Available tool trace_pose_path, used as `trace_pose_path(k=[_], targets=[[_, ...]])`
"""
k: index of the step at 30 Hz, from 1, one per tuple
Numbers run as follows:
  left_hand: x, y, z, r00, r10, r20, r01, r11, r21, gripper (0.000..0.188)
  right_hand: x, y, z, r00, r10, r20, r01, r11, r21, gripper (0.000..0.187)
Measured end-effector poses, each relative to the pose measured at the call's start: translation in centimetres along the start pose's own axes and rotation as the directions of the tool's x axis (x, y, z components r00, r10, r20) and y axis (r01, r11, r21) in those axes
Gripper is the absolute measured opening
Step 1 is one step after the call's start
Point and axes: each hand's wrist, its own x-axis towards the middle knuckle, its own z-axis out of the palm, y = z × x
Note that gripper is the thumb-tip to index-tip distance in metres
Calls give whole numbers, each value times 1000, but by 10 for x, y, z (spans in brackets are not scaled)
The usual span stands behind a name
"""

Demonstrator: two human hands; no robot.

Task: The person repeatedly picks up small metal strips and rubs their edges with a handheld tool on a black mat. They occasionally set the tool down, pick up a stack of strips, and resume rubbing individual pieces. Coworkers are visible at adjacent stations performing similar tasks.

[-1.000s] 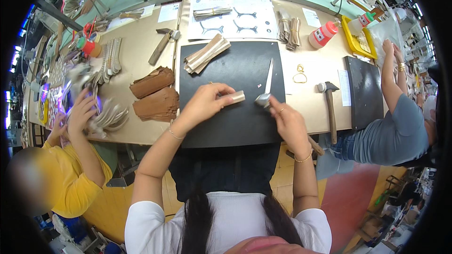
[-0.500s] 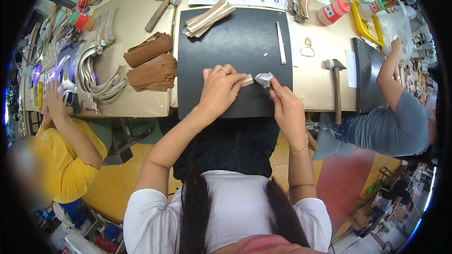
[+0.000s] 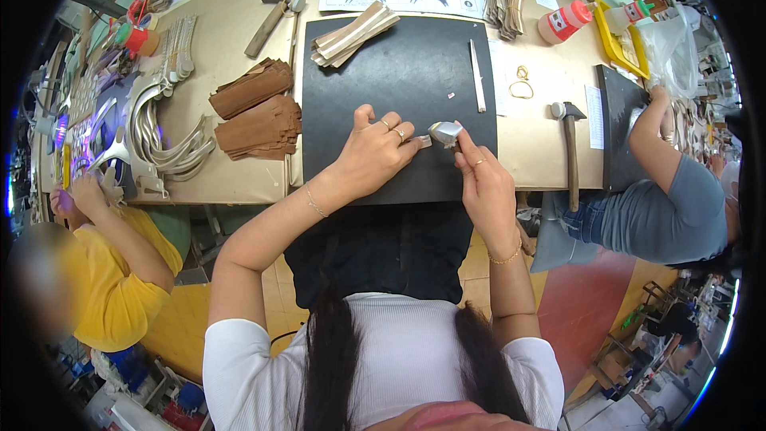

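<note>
My left hand (image 3: pixel 373 156) is closed at the fingertips on a short pale strip (image 3: pixel 425 141), most of it hidden under the fingers. My right hand (image 3: pixel 487 183) grips a hammer with a silver metal head (image 3: pixel 444 134), held close to the head. Part of its wooden handle seems to show beside my right wrist. The hammer head is just right of the strip, over the black work mat (image 3: pixel 391 80). A bundle of pale and tan strips (image 3: pixel 355 34) lies at the mat's far left, and one long white strip (image 3: pixel 477 76) at its right.
Two brown strip stacks (image 3: pixel 259 124) lie left of the mat, near a hammer (image 3: pixel 275 24). Another hammer (image 3: pixel 570 152) lies right, below rubber bands (image 3: pixel 522 84). A red bottle (image 3: pixel 566 22) and yellow tray (image 3: pixel 621 40) stand far right. People work on both sides.
My left hand has shifted slightly, its index finger lifting and curling, and less of the strip shows. The hammer has barely moved. The people at both sides have moved their hands.
</note>
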Motion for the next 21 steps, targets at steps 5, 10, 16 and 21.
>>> trace_pose_path(k=[5, 10, 16, 21], targets=[[0, -3, 0, 998, 69, 6, -69, 996, 58, 16, 6, -5, 2, 999, -39, 32, 40, 998, -39, 46], [0, -4, 0, 998, 71, 1, -71, 996, 48, 15, 8, -5, 2, 997, -24, 79, 32, 994, -101, 45], [1, -4, 0, 998, 64, 4, -64, 997, 38, 14, 7, -7, 0, 999, -48, 19, 49, 998, -34, 46], [1, -4, 1, 999, 53, 9, -53, 999, 6, 13, 10, -4, 1, 998, -33, 50, 38, 994, -107, 47]])
